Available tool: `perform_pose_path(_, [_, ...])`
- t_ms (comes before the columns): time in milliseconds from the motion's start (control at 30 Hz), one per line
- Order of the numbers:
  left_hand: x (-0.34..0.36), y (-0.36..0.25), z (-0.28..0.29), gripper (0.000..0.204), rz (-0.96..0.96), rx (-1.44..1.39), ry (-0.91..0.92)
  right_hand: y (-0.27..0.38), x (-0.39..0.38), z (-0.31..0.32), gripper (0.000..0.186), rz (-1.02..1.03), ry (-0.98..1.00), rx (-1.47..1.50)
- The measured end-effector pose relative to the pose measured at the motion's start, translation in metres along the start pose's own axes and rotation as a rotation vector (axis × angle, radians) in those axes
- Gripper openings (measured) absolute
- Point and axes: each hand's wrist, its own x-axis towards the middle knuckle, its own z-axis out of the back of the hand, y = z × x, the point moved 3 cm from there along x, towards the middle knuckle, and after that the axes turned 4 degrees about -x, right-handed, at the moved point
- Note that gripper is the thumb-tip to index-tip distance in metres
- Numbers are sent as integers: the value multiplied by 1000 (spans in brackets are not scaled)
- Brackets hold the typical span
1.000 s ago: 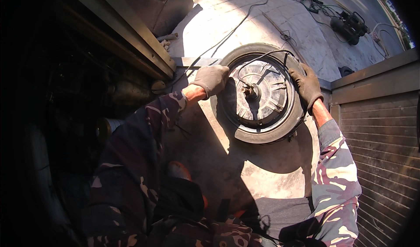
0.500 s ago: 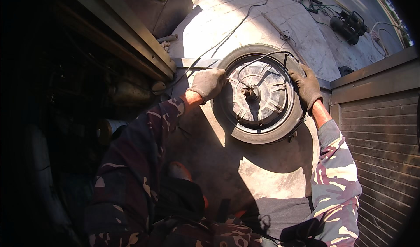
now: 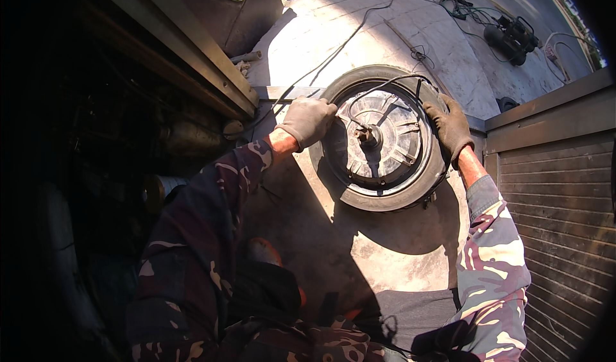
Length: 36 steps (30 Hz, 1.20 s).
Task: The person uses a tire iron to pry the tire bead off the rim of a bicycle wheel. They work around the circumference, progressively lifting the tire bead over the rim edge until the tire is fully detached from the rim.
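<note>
A hub-motor wheel [image 3: 378, 147] with a black tyre and a round silver-grey metal hub is tilted up in front of me. A stub axle [image 3: 366, 136] sticks out of the hub's middle, and a black cable [image 3: 385, 85] curves from it over the upper rim. At the wheel's left edge is my left hand [image 3: 309, 122], in a grey work glove, its fingers closed; what they pinch is hidden. My gloved right hand [image 3: 451, 126] wraps round the tyre on the right, with the thumb side toward the rim.
A ribbed metal panel [image 3: 558, 202] stands close on my right. On the left, a metal frame beam [image 3: 186, 48] edges a dark space. A small black compressor [image 3: 512, 39] and tangled cables [image 3: 455, 6] lie at the far right; a thin rod [image 3: 410, 46] lies behind the wheel.
My left hand has shifted slightly right, a little further over the wheel's left edge. My right hand and the wheel look almost unmoved.
</note>
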Motion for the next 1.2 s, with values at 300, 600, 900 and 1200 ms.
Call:
perform_pose_path(300, [8, -12, 9, 9, -172, 139, 42, -9, 4, -2, 66, 2, 29, 73])
perform_pose_path(600, [7, 0, -3, 12, -94, -23, -18, -5, 0, -2, 63, -10, 32, 169])
perform_pose_path(900, [-14, 16, -8, 23, 91, -175, -55, -4, 1, 3, 78, -82, -21, -70])
perform_pose_path(1200, [-19, 6, -20, 22, 270, -202, -68, 6, -8, 5, 81, -148, 1, 8])
